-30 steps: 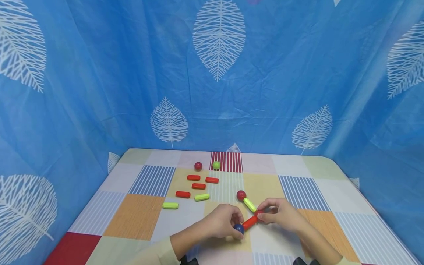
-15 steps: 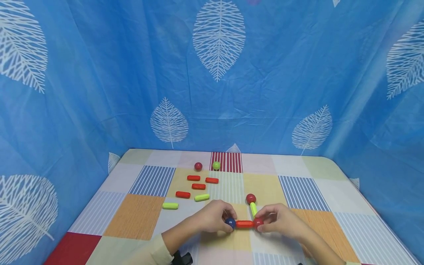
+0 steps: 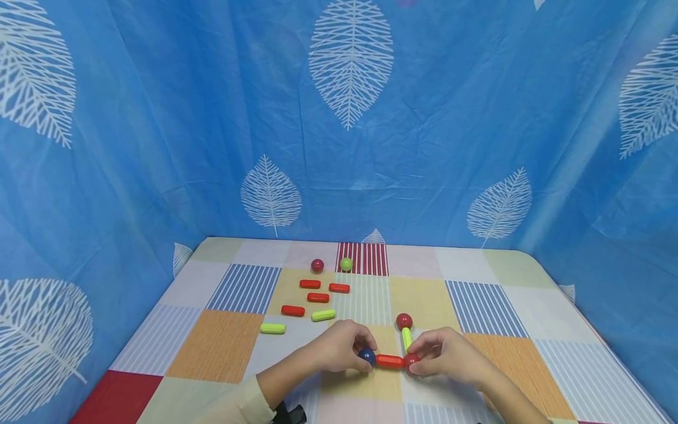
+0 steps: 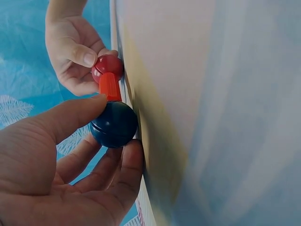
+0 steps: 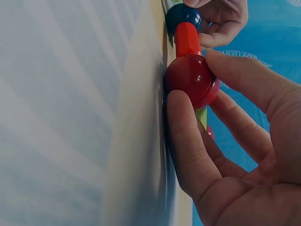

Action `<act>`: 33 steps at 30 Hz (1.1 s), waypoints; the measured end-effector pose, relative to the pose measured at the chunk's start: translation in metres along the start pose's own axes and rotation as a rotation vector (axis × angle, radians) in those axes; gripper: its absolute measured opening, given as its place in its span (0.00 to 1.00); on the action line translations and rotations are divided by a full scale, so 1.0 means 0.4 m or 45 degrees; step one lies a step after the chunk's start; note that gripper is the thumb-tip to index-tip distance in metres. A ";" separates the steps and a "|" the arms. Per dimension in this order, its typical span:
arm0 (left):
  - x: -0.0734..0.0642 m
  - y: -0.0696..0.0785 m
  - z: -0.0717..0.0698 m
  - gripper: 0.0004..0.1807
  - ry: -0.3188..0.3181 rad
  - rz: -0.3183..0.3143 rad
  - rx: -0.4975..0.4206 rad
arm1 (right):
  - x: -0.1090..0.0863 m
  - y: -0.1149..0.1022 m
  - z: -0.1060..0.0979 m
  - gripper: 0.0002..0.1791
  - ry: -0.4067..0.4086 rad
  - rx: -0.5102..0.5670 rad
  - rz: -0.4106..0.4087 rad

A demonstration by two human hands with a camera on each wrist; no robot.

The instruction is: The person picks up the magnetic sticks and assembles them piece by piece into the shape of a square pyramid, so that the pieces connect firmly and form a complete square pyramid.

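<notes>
My left hand (image 3: 343, 347) pinches a dark blue ball (image 4: 114, 124) between thumb and fingers. A red rod (image 3: 389, 361) runs from that ball to a red ball (image 5: 192, 81), which my right hand (image 3: 445, 355) grips with its thumb and fingertips. From the held red ball a yellow-green rod (image 3: 406, 339) points away toward the back, partly behind the right fingers. At its far end sits another red ball (image 3: 404, 321). Together the joined pieces make an L shape low over the tabletop.
Several loose red rods (image 3: 318, 298) and two yellow-green rods (image 3: 272, 328) lie to the left of the hands. Behind them rest a red ball (image 3: 317, 266) and a green ball (image 3: 346, 264). Blue curtains (image 3: 349, 176) surround the patchwork-covered table (image 3: 212, 347).
Both hands have swung the joined pieces round: the blue ball moved left, and the red rod turned from slanted to nearly level. The far red ball shifted right and slightly nearer.
</notes>
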State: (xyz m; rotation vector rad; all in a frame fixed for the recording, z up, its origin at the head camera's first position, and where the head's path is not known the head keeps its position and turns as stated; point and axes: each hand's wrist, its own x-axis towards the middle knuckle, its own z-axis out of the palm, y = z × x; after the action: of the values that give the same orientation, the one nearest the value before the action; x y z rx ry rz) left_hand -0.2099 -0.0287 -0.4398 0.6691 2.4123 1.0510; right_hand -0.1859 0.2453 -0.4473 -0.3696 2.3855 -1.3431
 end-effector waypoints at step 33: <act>-0.136 -0.147 -0.153 0.09 0.389 0.061 0.213 | 0.092 0.003 -0.032 0.14 0.342 -0.030 -0.040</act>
State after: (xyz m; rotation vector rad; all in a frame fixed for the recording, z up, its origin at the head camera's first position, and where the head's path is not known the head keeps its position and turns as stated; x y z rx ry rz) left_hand -0.2156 -0.1294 -0.4361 0.6651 2.7849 1.0428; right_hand -0.2246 0.2408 -0.4495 -0.2465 2.6245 -1.4602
